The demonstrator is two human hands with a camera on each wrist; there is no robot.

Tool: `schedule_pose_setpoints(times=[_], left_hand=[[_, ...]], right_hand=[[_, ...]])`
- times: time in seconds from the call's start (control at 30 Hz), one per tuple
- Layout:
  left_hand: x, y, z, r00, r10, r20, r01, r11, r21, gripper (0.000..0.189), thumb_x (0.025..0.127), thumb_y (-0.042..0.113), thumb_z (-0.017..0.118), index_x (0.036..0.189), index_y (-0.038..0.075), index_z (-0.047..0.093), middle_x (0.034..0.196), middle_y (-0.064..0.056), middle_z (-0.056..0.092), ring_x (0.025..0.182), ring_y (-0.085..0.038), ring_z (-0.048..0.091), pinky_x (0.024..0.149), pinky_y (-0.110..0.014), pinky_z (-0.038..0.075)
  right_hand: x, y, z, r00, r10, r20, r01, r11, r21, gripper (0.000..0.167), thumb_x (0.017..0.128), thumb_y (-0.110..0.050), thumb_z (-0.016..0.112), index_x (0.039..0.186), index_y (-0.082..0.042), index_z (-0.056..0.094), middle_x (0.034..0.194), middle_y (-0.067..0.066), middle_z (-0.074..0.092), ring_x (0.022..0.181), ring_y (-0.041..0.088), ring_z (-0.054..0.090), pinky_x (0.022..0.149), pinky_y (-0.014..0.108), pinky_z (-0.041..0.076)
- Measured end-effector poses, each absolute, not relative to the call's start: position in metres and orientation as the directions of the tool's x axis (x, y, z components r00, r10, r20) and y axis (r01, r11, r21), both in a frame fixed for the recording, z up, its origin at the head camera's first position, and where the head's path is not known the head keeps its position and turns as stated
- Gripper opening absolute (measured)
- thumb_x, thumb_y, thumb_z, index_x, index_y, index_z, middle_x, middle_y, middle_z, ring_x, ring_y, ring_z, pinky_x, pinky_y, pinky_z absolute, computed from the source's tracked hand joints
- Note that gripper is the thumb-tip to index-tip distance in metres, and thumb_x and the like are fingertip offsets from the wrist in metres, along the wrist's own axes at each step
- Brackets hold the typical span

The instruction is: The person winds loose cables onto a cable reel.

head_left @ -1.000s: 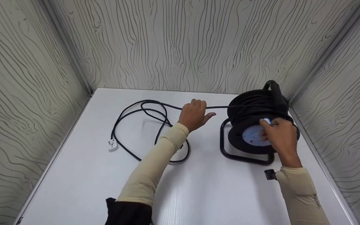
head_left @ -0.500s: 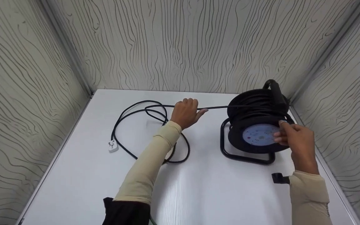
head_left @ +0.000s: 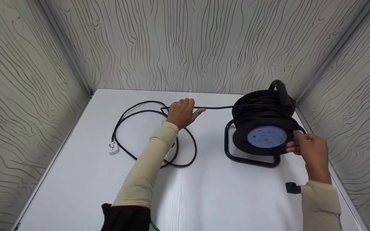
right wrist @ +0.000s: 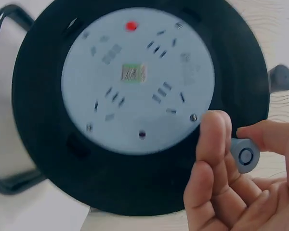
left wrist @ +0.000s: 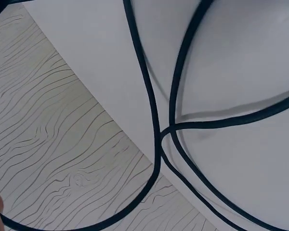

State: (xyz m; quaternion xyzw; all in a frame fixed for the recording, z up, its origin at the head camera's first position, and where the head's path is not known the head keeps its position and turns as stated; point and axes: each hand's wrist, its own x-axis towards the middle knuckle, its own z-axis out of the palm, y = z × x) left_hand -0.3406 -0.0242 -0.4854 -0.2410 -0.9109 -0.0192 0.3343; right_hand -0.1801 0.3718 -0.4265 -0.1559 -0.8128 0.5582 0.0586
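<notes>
The cable reel (head_left: 265, 120) stands on its tubular black frame (head_left: 252, 162) toward the right rear of the white bench (head_left: 220, 192), with turns of black cable (head_left: 215, 107) wound between its flanges. The person's right hand (head_left: 312, 152) is at the reel's front, pinching the grey crank knob (right wrist: 245, 155) between thumb and fingers, just beyond the lower right of the round pale panel (head_left: 267, 137). That panel carries socket slots, a red button (right wrist: 131, 26) and a small label (right wrist: 134, 72). From the reel, a length of the cable stretches across to the left hand (head_left: 182, 112), whose fingers curl round it while the thumb points out toward the reel. On the far side of that hand the cable falls into loose, crossing loops, which the left forearm partly hides, and ends at a white plug (head_left: 113, 148) lying near the bench's left edge. Both forearms wear beige sleeves (head_left: 146, 166), and walls (head_left: 172, 48) with dark wood-grain lines enclose the bench at the back and sides
</notes>
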Motion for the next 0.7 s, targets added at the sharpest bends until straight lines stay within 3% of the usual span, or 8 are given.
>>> schedule_pose_setpoints(times=[0.23,0.57,0.7], left_hand=[[-0.34,-0.03,-0.485,-0.699,0.396,0.596,0.431,0.898,-0.092,0.062,0.104,0.066,0.032,0.08,0.012,0.051,0.064,-0.002,0.048,0.052,-0.013,0.036,0.044,-0.031,0.034],[-0.345,-0.022,-0.479,-0.683,0.4,0.612,0.459,0.886,-0.067,0.06,0.104,0.064,0.038,0.078,0.012,0.051,0.062,-0.001,0.048,0.051,-0.013,0.036,0.044,-0.03,0.035],[-0.344,-0.019,-0.479,-0.675,0.412,0.612,0.485,0.873,-0.053,0.059,0.104,0.063,0.037,0.077,0.012,0.05,0.061,0.0,0.046,0.051,-0.012,0.035,0.044,-0.029,0.031]], right_hand=[[-0.179,0.378,-0.444,-0.939,0.332,-0.087,0.236,0.44,-0.866,0.054,0.108,-0.036,0.047,0.124,0.015,0.055,0.073,-0.002,0.073,0.064,0.009,0.072,0.065,0.02,0.055],[-0.182,0.381,-0.473,-0.928,0.328,-0.178,0.346,0.575,-0.741,0.065,0.108,-0.037,0.042,0.139,0.019,0.044,0.082,0.004,0.076,0.067,0.009,0.072,0.065,0.022,0.051],[-0.182,0.379,-0.486,-0.918,0.339,-0.205,0.388,0.661,-0.642,0.057,0.107,-0.038,0.041,0.126,0.014,0.055,0.082,0.004,0.076,0.074,0.017,0.073,0.068,0.034,0.045]])
